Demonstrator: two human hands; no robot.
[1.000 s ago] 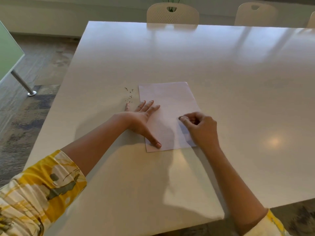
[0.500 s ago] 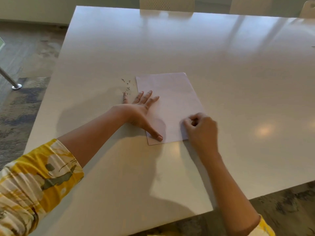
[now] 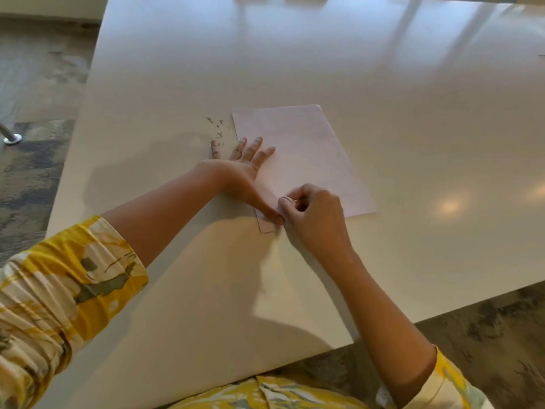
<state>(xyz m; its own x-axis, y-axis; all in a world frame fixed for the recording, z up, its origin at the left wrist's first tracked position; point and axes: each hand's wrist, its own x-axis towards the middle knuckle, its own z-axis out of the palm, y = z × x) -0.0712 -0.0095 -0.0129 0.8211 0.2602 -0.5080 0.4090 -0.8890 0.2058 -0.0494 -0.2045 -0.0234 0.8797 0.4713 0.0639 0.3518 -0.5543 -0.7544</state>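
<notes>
A pale sheet of paper (image 3: 309,160) lies flat on the white table (image 3: 295,54) in front of me. My left hand (image 3: 244,172) rests on the sheet's left side. Its fingers are spread and straight, and the thumb reaches toward the near left corner. My right hand (image 3: 315,219) has curled fingers at the sheet's near edge, right beside my left thumb. Thumb and forefinger seem to pinch the paper there. That hand hides part of the near edge.
Several small dark specks (image 3: 218,128) lie on the table just left of the paper. The table's near edge runs close to my body, with patterned carpet beyond it. A metal furniture foot (image 3: 11,138) stands on the floor at the far left.
My right hand has slid left along the paper's near edge, from the right part to beside my left thumb. My left hand stayed flat on the sheet.
</notes>
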